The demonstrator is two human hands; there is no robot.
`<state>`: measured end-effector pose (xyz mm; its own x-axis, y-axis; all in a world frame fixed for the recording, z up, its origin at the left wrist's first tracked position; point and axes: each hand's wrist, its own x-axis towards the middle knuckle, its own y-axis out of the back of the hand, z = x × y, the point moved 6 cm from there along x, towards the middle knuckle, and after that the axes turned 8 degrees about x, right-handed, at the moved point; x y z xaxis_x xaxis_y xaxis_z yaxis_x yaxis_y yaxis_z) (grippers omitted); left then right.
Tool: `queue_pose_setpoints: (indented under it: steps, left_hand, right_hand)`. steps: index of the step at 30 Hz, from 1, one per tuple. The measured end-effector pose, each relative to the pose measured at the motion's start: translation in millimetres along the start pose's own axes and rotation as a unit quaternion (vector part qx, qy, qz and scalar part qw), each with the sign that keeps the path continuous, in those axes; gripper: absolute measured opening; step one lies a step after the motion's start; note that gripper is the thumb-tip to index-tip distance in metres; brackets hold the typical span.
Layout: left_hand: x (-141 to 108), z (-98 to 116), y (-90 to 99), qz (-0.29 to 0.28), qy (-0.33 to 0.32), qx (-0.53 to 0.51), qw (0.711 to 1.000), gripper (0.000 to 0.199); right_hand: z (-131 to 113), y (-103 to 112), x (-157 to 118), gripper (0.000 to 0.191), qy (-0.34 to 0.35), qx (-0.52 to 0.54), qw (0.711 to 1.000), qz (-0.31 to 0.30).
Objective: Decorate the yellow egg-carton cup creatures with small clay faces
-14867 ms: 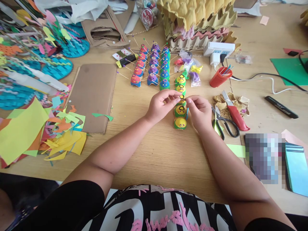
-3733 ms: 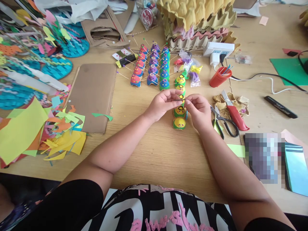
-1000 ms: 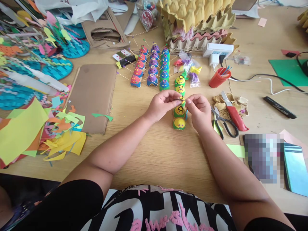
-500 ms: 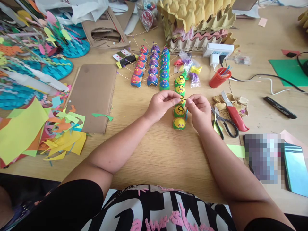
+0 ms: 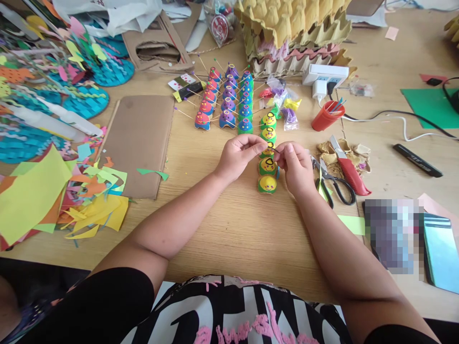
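Note:
My left hand (image 5: 238,156) pinches one end of a short, thin black strand (image 5: 274,150) between thumb and fingers. The other end sits in the pinch of my right hand (image 5: 297,167). Both hands hover over a caterpillar (image 5: 267,184) of egg-carton cups, green below with yellow domed tops. Its nearest cup bears a small painted face; black loops lie on several cups behind it. The middle cup is partly hidden by my fingers. Past my hands stand red (image 5: 202,117), purple (image 5: 227,118) and blue (image 5: 245,125) cup rows with yellow loops on top.
Scissors (image 5: 335,184) and a red-handled utility knife (image 5: 346,167) lie right of my right hand, near an orange cup (image 5: 324,116) of sticks. Stacked egg trays (image 5: 287,28) stand behind. Cardboard (image 5: 138,143) and paper scraps (image 5: 96,205) lie at left; a white power strip (image 5: 328,74) trails cables.
My right hand has turned slightly, its thumb now pointing more upward. The black strand slopes down to the right instead of lying level. My left hand has hardly moved.

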<state>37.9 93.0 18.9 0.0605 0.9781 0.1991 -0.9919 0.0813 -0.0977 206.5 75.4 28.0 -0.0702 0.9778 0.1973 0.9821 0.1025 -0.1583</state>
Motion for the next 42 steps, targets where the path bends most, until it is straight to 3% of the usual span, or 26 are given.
queue_pose_setpoints:
  steps: [4, 9, 13, 19, 25, 30, 37, 42]
  left_hand:
    - [1.0, 0.0, 2.0, 0.010, -0.005, -0.004, 1.000, 0.042]
    - [0.3, 0.4, 1.3, 0.011, 0.003, 0.002, 1.000, 0.046]
    - [-1.8, 2.2, -2.0, -0.005, 0.011, -0.005, 1.000, 0.047]
    - [-2.4, 6.0, -7.2, -0.039, 0.008, 0.005, 0.999, 0.049]
    - [-4.0, 12.1, -9.3, -0.065, -0.017, 0.026, 0.997, 0.048]
    - [-4.7, 11.6, -6.0, -0.044, -0.002, 0.029, 0.999, 0.058]
    - [-5.0, 9.4, -11.3, -0.072, -0.099, 0.023, 0.992, 0.039]
    - [-4.7, 12.2, -10.4, -0.064, -0.141, 0.075, 0.985, 0.022]
  right_hand:
    - [3.2, 1.3, 0.0, 0.054, 0.004, 0.017, 1.000, -0.002]
    - [-6.3, -2.1, -2.1, 0.047, 0.063, -0.008, 0.998, -0.023]
    - [-10.1, -3.5, -2.9, 0.058, 0.090, -0.054, 0.994, -0.027]
    - [-13.4, -6.8, -7.1, 0.028, 0.123, -0.106, 0.986, -0.045]
    - [-16.2, -6.8, -8.7, 0.018, 0.137, -0.109, 0.984, -0.021]
    - [-13.7, -3.2, -6.8, 0.023, 0.090, -0.034, 0.995, 0.001]
    - [-10.8, 0.8, -4.3, 0.041, 0.050, -0.017, 0.998, 0.032]
    - [-9.1, 0.2, -4.2, 0.041, 0.050, -0.034, 0.998, 0.023]
